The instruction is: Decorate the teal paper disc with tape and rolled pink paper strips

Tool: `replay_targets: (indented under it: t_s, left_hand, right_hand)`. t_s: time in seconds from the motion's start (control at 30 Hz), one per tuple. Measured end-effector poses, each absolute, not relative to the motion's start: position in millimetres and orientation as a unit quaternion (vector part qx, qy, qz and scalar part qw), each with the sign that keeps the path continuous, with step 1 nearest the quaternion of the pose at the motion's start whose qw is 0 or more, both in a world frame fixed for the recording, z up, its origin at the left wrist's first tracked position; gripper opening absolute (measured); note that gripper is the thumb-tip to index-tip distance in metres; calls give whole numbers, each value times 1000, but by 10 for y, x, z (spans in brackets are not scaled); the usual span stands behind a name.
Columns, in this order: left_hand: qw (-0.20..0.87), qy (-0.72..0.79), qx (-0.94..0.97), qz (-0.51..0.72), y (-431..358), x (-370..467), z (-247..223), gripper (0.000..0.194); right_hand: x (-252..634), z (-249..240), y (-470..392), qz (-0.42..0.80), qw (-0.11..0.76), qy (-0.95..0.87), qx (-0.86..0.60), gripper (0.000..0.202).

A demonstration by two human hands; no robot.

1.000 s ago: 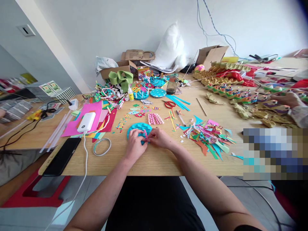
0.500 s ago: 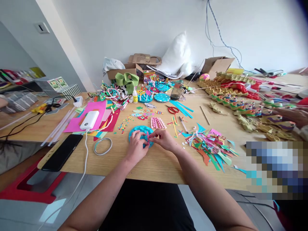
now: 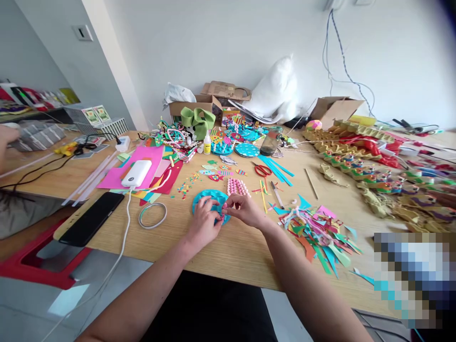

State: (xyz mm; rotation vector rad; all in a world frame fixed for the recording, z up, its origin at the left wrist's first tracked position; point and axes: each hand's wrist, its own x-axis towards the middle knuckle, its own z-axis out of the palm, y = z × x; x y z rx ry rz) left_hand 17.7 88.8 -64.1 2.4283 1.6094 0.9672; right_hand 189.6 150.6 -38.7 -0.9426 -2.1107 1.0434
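In front of me on the wooden table lies a round blue disc (image 3: 214, 194) with a scalloped rim, partly covered by my hands. My left hand (image 3: 206, 219) presses on it with curled fingers, its thumb near a small pink wavy strip (image 3: 223, 218). Thumb and forefinger of my right hand (image 3: 245, 211) pinch the upper part of that strip at the disc's right side. Fingers hide much of the strip. Just behind are rows of pink-and-white beads or balls (image 3: 238, 187) and several patterned paper fish (image 3: 215, 178).
Right of the hands lie paper scraps (image 3: 320, 228), a pen (image 3: 277, 194), red scissors (image 3: 261, 169) and blue strips (image 3: 276, 170). A glue bottle (image 3: 207, 144) stands behind. Leftward are a cable ring (image 3: 152, 216), a phone (image 3: 90, 219) and a white power bank (image 3: 136, 173).
The view has shifted slightly. My right fingers stay at the pink strip, which shows less now between the two hands. The disc stays under my left hand.
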Motion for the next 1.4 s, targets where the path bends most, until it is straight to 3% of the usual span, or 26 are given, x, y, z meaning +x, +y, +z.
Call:
replay_targets:
  t_s: [1.4]
  left_hand:
    - [47,517,798,306,922,163,-639,13]
  right_hand:
    - [1964,-395,1456,397,324,-797,-318,29]
